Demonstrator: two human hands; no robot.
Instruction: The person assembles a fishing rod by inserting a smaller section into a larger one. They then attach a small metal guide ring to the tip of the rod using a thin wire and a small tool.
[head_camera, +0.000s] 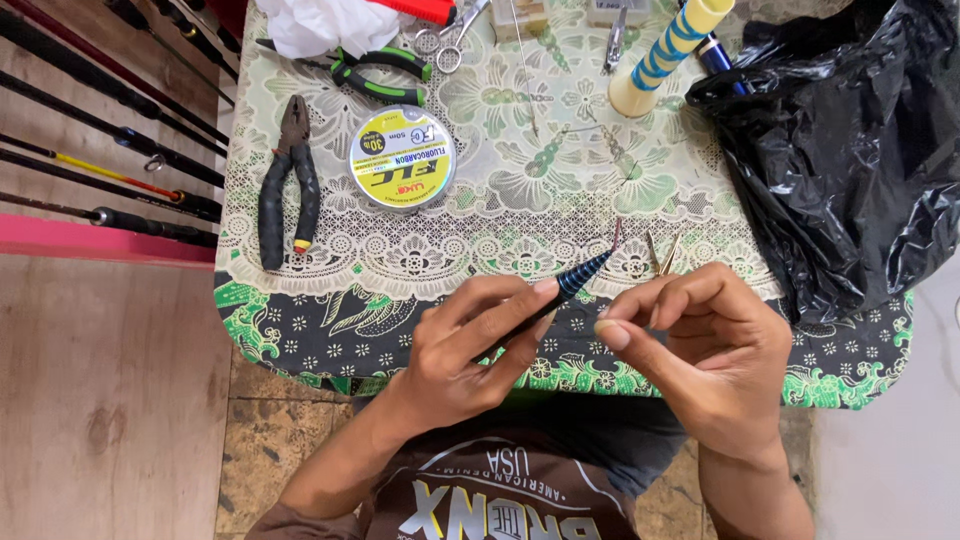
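Observation:
My left hand (470, 345) grips a slim dark tool with a blue-and-black ribbed, tapering tip (585, 272) that points up and right over the table's near edge. My right hand (705, 345) is just right of that tip, thumb and forefinger pinched together as if on something very thin that I cannot make out. Two small metal pins (662, 253) lie on the tablecloth just above my right hand.
A round line spool (402, 158) sits mid-table, black-handled pliers (288, 182) to its left, green-handled pliers (380, 75) and small scissors (450, 40) behind. A striped cream-and-blue handle (665, 55) and black plastic bag (860, 150) are at right. Fishing rods (110, 130) lie at left.

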